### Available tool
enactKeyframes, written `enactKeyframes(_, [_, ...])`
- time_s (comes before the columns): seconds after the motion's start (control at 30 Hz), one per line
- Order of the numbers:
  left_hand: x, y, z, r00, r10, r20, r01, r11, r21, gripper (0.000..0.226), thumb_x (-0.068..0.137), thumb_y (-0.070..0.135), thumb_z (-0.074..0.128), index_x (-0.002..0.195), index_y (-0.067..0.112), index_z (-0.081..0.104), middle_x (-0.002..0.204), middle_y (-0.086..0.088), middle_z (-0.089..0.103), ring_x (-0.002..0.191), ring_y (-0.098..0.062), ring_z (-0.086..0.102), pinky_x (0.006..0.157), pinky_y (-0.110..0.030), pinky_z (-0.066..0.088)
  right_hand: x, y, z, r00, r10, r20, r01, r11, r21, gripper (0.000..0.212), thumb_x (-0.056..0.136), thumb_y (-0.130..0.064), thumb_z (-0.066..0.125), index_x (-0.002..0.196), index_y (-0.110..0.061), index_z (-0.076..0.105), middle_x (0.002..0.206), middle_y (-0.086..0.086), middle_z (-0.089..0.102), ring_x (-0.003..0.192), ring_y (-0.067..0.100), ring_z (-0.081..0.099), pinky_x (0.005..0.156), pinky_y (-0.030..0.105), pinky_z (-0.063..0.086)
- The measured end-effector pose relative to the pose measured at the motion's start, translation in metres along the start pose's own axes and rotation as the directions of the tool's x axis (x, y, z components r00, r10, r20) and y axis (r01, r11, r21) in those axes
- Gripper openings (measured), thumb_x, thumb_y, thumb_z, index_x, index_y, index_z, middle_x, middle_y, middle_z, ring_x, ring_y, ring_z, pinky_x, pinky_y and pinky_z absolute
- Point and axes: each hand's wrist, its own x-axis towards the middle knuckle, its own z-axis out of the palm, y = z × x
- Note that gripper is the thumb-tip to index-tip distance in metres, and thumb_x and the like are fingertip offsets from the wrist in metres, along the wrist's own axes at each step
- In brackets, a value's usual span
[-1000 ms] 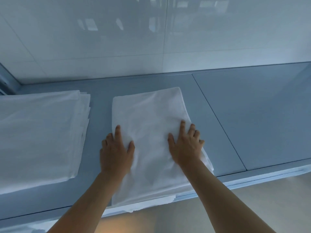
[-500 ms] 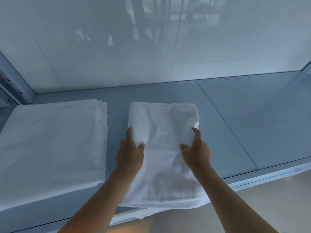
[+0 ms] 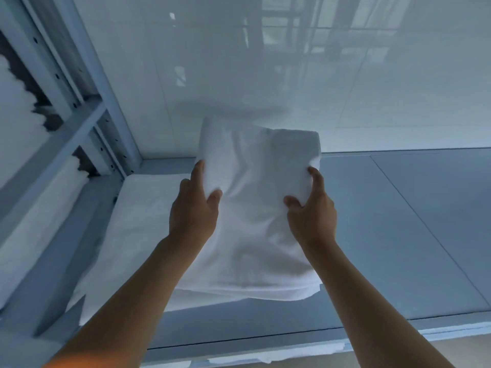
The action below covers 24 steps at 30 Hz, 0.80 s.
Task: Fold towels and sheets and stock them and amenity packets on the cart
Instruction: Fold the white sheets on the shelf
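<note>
Between the two hands, a folded white towel (image 3: 255,208) is held up, its far edge raised in front of the white wall (image 3: 292,75). Whether the near edge clears the grey shelf surface (image 3: 425,221) cannot be told.

The left hand (image 3: 194,211) grips the towel's left edge: the thumb lies on the top face, the index finger extends along the side, and the other fingers curl out of sight beneath the fabric. The right hand (image 3: 310,211) grips the right edge in the same way, thumb on top, index finger running up the side. Both grips are closed on the towel; the cloth puckers at each thumb.

Beyond the grip, the towel's far folded edge stands highest. Nearer than the grip, the rest of the towel sags toward the person, its stacked layers showing along the near edge.

Left of the left-hand grip and below it, a stack of folded white sheets (image 3: 127,248) lies flat on the shelf, partly hidden by the left forearm. Further left, a metal rack frame (image 3: 79,118) with punched uprights holds more white linen (image 3: 16,115) on its levels.

Right of the right-hand grip, the grey shelf surface shows a panel seam running diagonally.
</note>
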Motion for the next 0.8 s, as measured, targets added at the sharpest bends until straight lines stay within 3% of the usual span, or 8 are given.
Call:
enactKeyframes(0.17, [0.022, -0.060, -0.074, 0.993, -0.078, -0.087, 0.081, 0.996, 0.035, 0.071, 0.102, 0.033, 0.060, 0.162, 0.026, 0.023, 0.149, -0.016, 0.048, 0.133, -0.035, 0.050, 0.107, -0.046, 0.041, -0.013, -0.077, 0.058, 0.996, -0.063, 0.070, 0.059, 0.997, 0.057, 0.078, 0.089, -0.026, 0.071, 0.153, -0.039, 0.029, 0.126, 0.007, 0.068, 0.111, 0.037, 0.063, 0.090, 0.041, 0.050])
enactKeyframes(0.3, [0.018, -0.126, -0.095, 0.981, -0.182, -0.073, 0.186, 0.981, 0.052, 0.073, 0.102, 0.037, 0.060, 0.162, 0.030, 0.019, 0.152, -0.016, 0.046, 0.135, -0.037, 0.048, 0.109, -0.050, 0.041, -0.033, -0.097, 0.110, 0.982, -0.105, 0.159, 0.101, 0.994, 0.031, 0.078, 0.087, -0.027, 0.070, 0.153, -0.036, 0.029, 0.121, 0.007, 0.067, 0.109, 0.035, 0.063, 0.079, 0.035, 0.038])
enactKeyframes(0.4, [-0.010, -0.170, -0.076, 0.922, -0.386, 0.016, 0.373, 0.899, 0.229, 0.072, 0.103, 0.051, 0.049, 0.163, 0.034, 0.011, 0.151, -0.024, 0.039, 0.132, -0.044, 0.046, 0.105, -0.056, 0.041, -0.065, -0.071, 0.147, 0.916, -0.008, 0.400, 0.070, 0.988, -0.141, 0.082, 0.096, -0.045, 0.060, 0.161, -0.032, 0.012, 0.140, 0.011, 0.049, 0.129, 0.036, 0.049, 0.095, 0.044, 0.041])
enactKeyframes(0.47, [-0.027, -0.191, -0.062, 0.888, -0.458, 0.045, 0.428, 0.857, 0.288, 0.073, 0.102, 0.063, 0.037, 0.162, 0.041, 0.002, 0.155, -0.025, 0.032, 0.133, -0.047, 0.043, 0.107, -0.060, 0.039, -0.084, -0.047, 0.163, 0.883, 0.054, 0.466, 0.092, 0.954, -0.285, 0.085, 0.097, -0.064, 0.046, 0.163, -0.033, 0.001, 0.156, 0.009, 0.031, 0.141, 0.035, 0.033, 0.108, 0.056, 0.035])
enactKeyframes(0.6, [-0.027, -0.210, -0.054, 0.895, -0.435, 0.096, 0.414, 0.892, 0.181, 0.073, 0.100, 0.068, 0.036, 0.160, 0.047, -0.001, 0.153, -0.025, 0.039, 0.127, -0.046, 0.053, 0.103, -0.054, 0.044, -0.084, -0.031, 0.174, 0.874, 0.120, 0.472, 0.016, 0.961, -0.275, 0.087, 0.092, -0.079, 0.036, 0.160, -0.046, -0.007, 0.169, 0.009, 0.012, 0.147, 0.039, 0.028, 0.112, 0.063, 0.031])
enactKeyframes(0.8, [-0.028, -0.215, -0.052, 0.913, -0.397, 0.093, 0.367, 0.900, 0.233, 0.071, 0.100, 0.068, 0.035, 0.159, 0.048, 0.002, 0.149, -0.025, 0.043, 0.123, -0.046, 0.055, 0.099, -0.052, 0.046, -0.084, -0.027, 0.169, 0.872, 0.133, 0.471, -0.003, 0.964, -0.266, 0.087, 0.091, -0.080, 0.041, 0.159, -0.050, -0.005, 0.155, 0.020, 0.031, 0.133, 0.045, 0.039, 0.106, 0.055, 0.041])
